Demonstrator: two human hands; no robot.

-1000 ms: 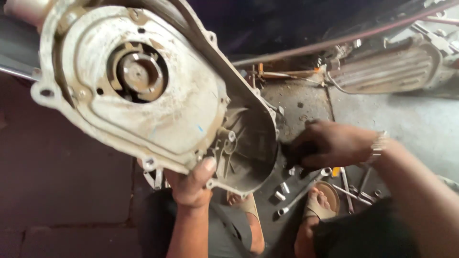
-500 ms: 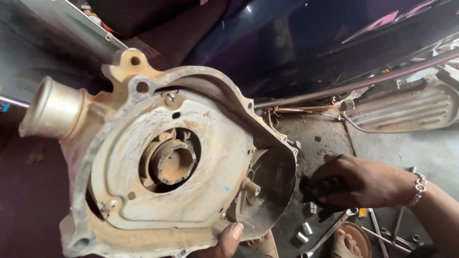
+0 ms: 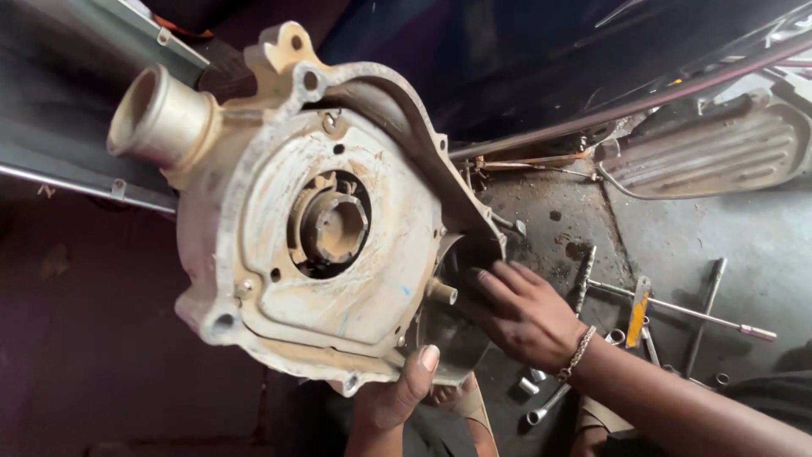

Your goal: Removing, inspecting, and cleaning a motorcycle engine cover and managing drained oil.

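Left hand (image 3: 397, 393) under engine cover (image 3: 321, 228), right hand (image 3: 524, 313) inside.
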